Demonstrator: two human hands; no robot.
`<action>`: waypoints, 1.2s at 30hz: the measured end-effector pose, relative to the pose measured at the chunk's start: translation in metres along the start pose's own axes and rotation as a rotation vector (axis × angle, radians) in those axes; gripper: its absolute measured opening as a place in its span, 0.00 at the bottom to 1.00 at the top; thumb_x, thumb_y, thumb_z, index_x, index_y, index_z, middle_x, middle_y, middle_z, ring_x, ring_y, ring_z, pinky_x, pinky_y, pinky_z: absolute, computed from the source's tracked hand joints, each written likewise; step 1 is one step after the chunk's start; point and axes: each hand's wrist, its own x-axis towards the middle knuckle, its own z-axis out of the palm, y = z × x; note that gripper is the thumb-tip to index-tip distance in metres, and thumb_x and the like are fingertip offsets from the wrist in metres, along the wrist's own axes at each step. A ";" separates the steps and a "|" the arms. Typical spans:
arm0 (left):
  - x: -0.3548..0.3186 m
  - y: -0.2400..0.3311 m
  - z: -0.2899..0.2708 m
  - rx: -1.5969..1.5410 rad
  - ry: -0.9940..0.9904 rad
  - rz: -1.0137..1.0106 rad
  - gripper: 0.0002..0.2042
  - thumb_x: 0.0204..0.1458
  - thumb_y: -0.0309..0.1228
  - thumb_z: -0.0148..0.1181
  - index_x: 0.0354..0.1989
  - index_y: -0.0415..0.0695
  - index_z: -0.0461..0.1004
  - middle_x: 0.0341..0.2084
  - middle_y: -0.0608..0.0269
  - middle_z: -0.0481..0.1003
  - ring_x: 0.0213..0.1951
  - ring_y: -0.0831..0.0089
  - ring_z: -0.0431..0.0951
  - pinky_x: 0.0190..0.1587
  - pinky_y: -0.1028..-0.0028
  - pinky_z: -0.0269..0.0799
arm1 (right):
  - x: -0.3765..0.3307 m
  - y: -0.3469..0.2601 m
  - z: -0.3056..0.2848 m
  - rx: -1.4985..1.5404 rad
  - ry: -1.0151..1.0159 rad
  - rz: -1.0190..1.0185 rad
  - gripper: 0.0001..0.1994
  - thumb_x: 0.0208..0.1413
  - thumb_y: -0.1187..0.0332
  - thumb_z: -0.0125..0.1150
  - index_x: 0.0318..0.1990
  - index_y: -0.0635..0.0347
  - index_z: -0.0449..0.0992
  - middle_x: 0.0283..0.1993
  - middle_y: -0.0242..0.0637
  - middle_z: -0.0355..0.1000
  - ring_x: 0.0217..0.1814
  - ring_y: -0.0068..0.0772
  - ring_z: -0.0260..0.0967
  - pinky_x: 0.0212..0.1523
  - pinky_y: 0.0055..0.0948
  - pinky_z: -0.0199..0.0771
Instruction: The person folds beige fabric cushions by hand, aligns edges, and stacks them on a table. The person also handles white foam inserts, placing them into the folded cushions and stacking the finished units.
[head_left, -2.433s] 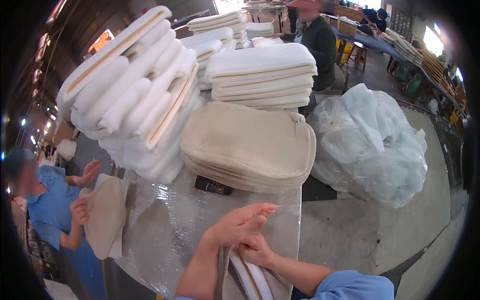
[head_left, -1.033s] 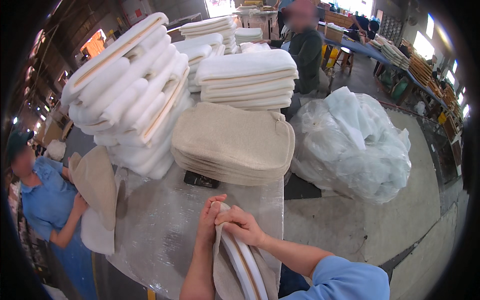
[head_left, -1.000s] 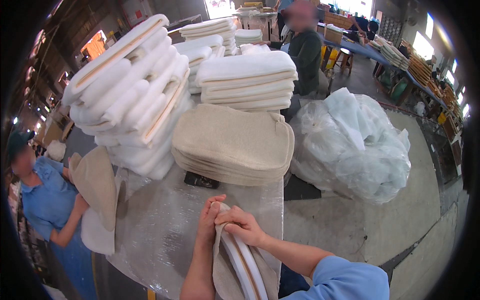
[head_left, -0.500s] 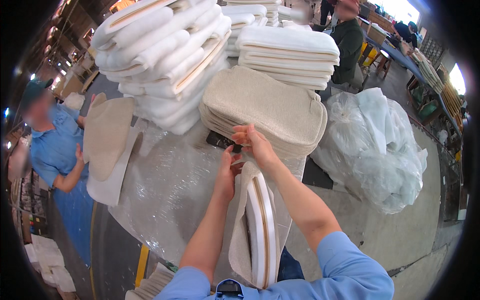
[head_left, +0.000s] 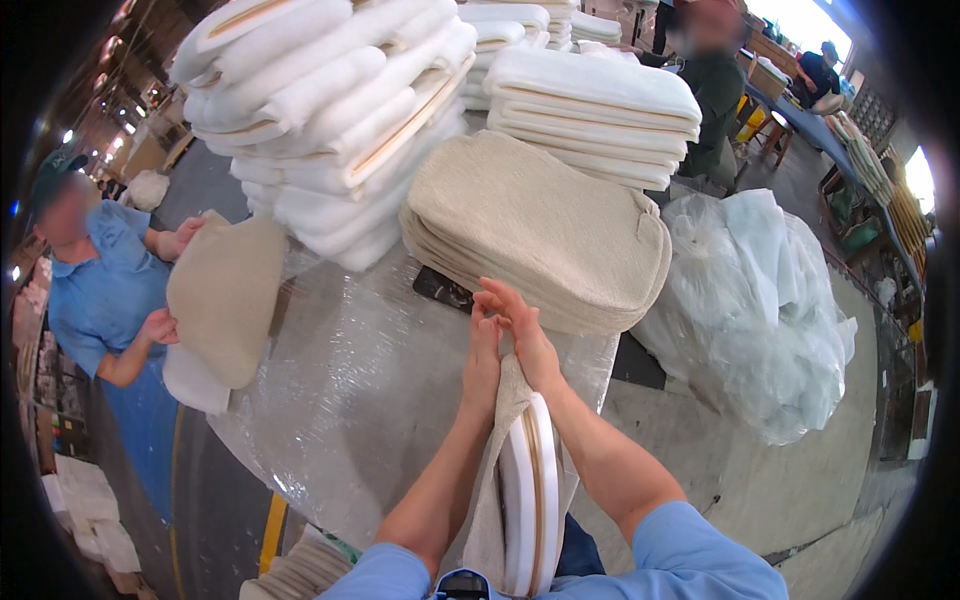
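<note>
Grey table [head_left: 340, 420], covered in shiny clear film, slopes away beneath the work. Cushion [head_left: 518, 490] sits on edge between the forearms, at the near right part of the table, its lower end close to the wearer's body. Filling: two thick white layers with a thin tan strip running lengthwise between them, the whole gently curved. Beige cover [head_left: 483, 545] of coarse weave encloses the far tip and hangs loose along the left side, its opening toward the wearer. Left hand [head_left: 483, 360] and right hand [head_left: 528, 345] flank that tip, palms facing, fingers extended and unclenched; firmness of contact with the cloth cannot be told. Just beyond: stack of beige covers [head_left: 535, 220], neatly layered, a dark object [head_left: 440, 287] partly under its near edge. White pads [head_left: 320, 110] piled high at left, folded white pads [head_left: 595, 110] behind. Plastic bag [head_left: 750, 300], bulging, to the right, above concrete floor [head_left: 690, 480]. Co-worker [head_left: 105, 285] at left holds a beige piece [head_left: 228, 300] with both hands.
</note>
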 end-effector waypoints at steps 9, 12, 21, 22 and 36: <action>-0.077 0.031 -0.019 -0.018 -0.144 0.162 0.39 0.75 0.54 0.40 0.81 0.34 0.44 0.79 0.45 0.51 0.79 0.58 0.52 0.78 0.61 0.47 | -0.050 -0.015 -0.009 -0.310 0.148 -0.064 0.20 0.74 0.60 0.52 0.63 0.63 0.76 0.66 0.46 0.72 0.69 0.41 0.69 0.69 0.36 0.65; -0.101 0.056 -0.017 0.151 -0.199 0.151 0.37 0.70 0.36 0.55 0.80 0.34 0.46 0.75 0.49 0.57 0.76 0.61 0.58 0.77 0.63 0.53 | -0.070 -0.032 -0.008 -0.228 0.114 -0.106 0.19 0.66 0.71 0.59 0.62 0.63 0.77 0.64 0.44 0.74 0.67 0.41 0.71 0.67 0.35 0.68; -0.090 0.082 -0.010 0.767 0.156 0.419 0.11 0.59 0.20 0.61 0.49 0.37 0.82 0.45 0.50 0.81 0.44 0.57 0.84 0.47 0.66 0.79 | -0.048 -0.094 -0.012 -0.722 -0.159 -0.112 0.25 0.54 0.76 0.71 0.62 0.59 0.79 0.63 0.40 0.75 0.61 0.40 0.75 0.61 0.34 0.75; -0.090 0.086 -0.007 0.799 0.182 0.429 0.09 0.59 0.20 0.62 0.45 0.37 0.83 0.41 0.51 0.82 0.40 0.58 0.84 0.43 0.66 0.79 | -0.047 -0.093 -0.011 -0.740 -0.165 -0.114 0.24 0.53 0.76 0.72 0.60 0.59 0.81 0.62 0.40 0.75 0.60 0.41 0.76 0.59 0.34 0.76; -0.084 0.071 -0.014 0.525 0.207 0.390 0.09 0.68 0.30 0.59 0.44 0.37 0.80 0.40 0.56 0.83 0.39 0.64 0.84 0.44 0.69 0.79 | -0.044 -0.010 -0.005 -0.067 0.209 -0.103 0.10 0.71 0.65 0.58 0.42 0.60 0.81 0.49 0.38 0.80 0.44 0.29 0.75 0.47 0.30 0.74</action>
